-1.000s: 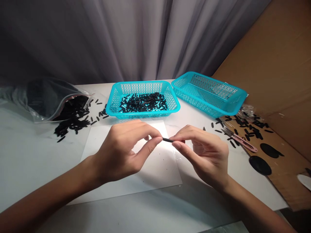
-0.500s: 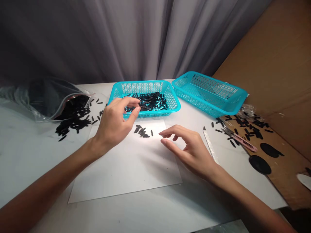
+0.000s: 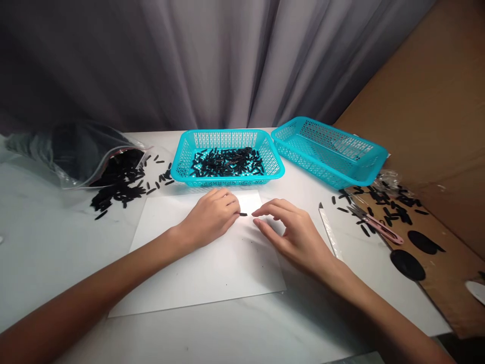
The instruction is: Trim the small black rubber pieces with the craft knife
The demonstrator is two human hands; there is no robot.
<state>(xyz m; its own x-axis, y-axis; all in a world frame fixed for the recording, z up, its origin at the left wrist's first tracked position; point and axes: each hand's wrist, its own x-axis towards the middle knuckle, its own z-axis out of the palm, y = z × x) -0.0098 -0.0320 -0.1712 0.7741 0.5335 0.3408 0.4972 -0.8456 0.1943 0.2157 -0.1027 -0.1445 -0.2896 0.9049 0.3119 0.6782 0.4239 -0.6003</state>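
Observation:
My left hand (image 3: pixel 214 215) is low over the white sheet (image 3: pixel 212 273), its thumb and fingers pinched on one end of a small black strip (image 3: pixel 243 214). The strip's free end points right. My right hand (image 3: pixel 290 227) is just right of that end, thumb and forefinger apart with nothing between them. The small group of strips on the sheet is hidden behind my left hand. Beyond the sheet, a blue basket (image 3: pixel 227 181) holds many loose black strips (image 3: pixel 231 162).
A second blue basket (image 3: pixel 322 174) leans at the back right. A clear bag (image 3: pixel 79 156) spills black strips (image 3: pixel 121 192) at the left. On the right lie a white-handled craft knife (image 3: pixel 330 232), pink-handled scissors (image 3: pixel 382 230), more strips and two black oval pieces (image 3: pixel 408 264).
My left hand has come down from the basket's near edge to the sheet and now pinches a black strip. My right hand has stayed nearly where it was. The view has shifted slightly.

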